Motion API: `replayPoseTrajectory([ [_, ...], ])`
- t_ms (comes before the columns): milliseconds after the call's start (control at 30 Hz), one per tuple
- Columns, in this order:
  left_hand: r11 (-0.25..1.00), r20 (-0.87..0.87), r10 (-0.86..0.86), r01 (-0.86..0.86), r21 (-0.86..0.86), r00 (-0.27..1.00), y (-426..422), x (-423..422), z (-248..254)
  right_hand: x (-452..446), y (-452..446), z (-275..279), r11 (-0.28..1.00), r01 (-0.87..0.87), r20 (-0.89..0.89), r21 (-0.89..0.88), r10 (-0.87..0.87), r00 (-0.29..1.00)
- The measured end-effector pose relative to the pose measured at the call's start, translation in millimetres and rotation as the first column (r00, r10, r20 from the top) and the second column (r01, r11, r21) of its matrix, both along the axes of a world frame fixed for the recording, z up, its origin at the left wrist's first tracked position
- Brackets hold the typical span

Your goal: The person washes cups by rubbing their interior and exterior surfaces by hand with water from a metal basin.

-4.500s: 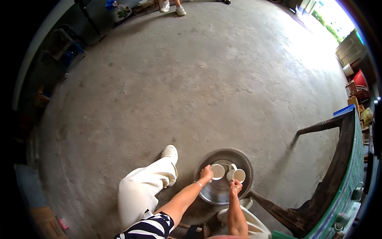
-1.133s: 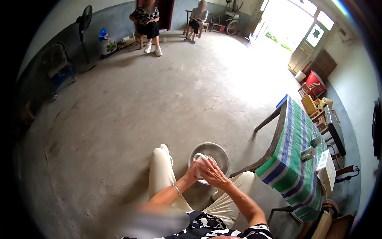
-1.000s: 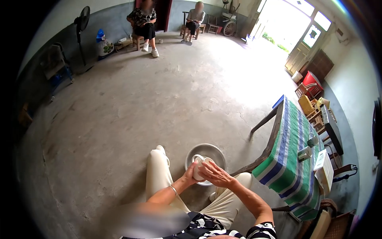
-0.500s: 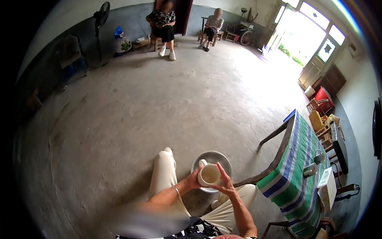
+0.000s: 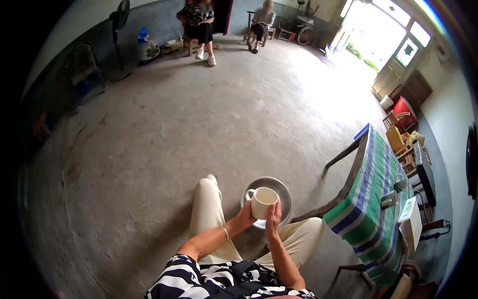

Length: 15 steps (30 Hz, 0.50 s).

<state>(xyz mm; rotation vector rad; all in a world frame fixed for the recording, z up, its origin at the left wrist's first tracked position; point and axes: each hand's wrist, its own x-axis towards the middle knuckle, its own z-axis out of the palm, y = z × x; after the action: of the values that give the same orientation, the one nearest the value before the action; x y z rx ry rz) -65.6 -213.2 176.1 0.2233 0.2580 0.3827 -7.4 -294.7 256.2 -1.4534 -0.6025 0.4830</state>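
Note:
A white mug (image 5: 264, 203) is held between both hands above a round metal basin (image 5: 285, 193) on the floor. My left hand (image 5: 246, 214) is closed round the mug's left side, below its handle. On the right side, my right hand (image 5: 273, 217) presses against the mug with its fingers together. The mug's open top faces up toward the camera, and its handle points left. Most of the basin's inside is hidden behind the mug and hands.
To the right is a table with a striped cloth (image 5: 366, 199), bearing two mugs (image 5: 389, 200) and a white box (image 5: 410, 219). Two people (image 5: 200, 30) (image 5: 262, 25) sit at the far wall. A standing fan (image 5: 118, 35) is at the back left.
Both hands were over a basin with two mugs at first, then came together round one mug. Since half a second ago, the mug has tilted, showing more of its outer side.

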Motion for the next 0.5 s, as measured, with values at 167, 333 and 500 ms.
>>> replayPoseTrajectory([
  [167,0.983,0.064,-0.078,0.066,0.171,0.995,8,8,-24,46,5,-17,0.992,0.044,-0.130,0.115,-0.029,0.991],
  [333,0.738,-0.261,0.260,-0.017,0.674,0.930,3,2,49,62,5,-19,0.990,0.119,-0.273,0.075,-0.094,0.957],
  [500,0.831,-0.268,0.258,-0.072,0.552,0.928,5,7,41,68,5,-21,0.991,0.127,-0.298,-0.043,-0.134,0.945],
])
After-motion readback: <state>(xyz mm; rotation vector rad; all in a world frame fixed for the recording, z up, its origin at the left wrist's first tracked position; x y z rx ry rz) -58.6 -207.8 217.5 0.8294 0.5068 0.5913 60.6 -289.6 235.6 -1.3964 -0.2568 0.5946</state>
